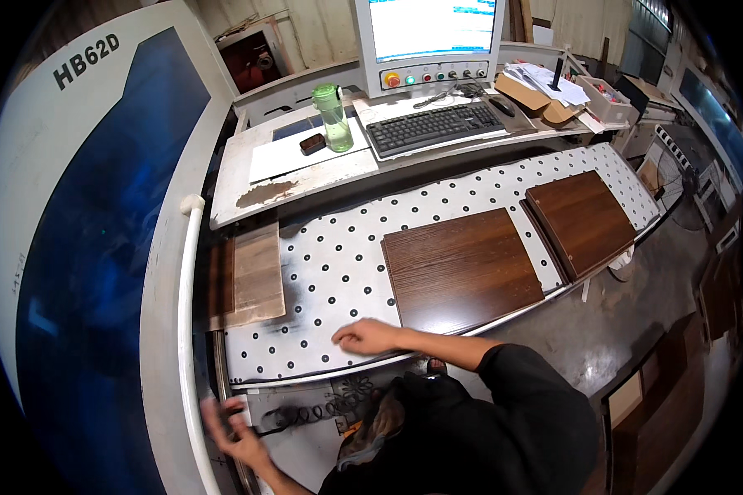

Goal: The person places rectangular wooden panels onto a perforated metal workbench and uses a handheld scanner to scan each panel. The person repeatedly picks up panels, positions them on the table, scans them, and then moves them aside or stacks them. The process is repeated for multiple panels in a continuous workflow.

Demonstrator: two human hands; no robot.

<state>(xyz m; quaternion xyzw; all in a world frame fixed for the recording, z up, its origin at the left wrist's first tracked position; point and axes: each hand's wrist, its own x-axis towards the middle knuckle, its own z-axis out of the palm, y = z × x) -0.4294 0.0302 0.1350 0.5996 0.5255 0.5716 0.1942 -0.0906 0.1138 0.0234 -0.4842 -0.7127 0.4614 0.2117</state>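
My right hand is loosely closed over the near edge of a white table dotted with black discs; nothing shows in its fingers. Just right of it lies a dark brown wood-grain panel. Low on the left, my left hand is smeared by motion beside a white upright pipe. A black coiled hose runs up to this hand, where a small dark piece shows by the fingers. Whether the hand grips that piece is unclear.
More brown panels lie stacked farther right. A worn board sits at the table's left end, by a large white-and-blue machine. Behind, a shelf carries a green bottle, keyboard and papers under a control screen.
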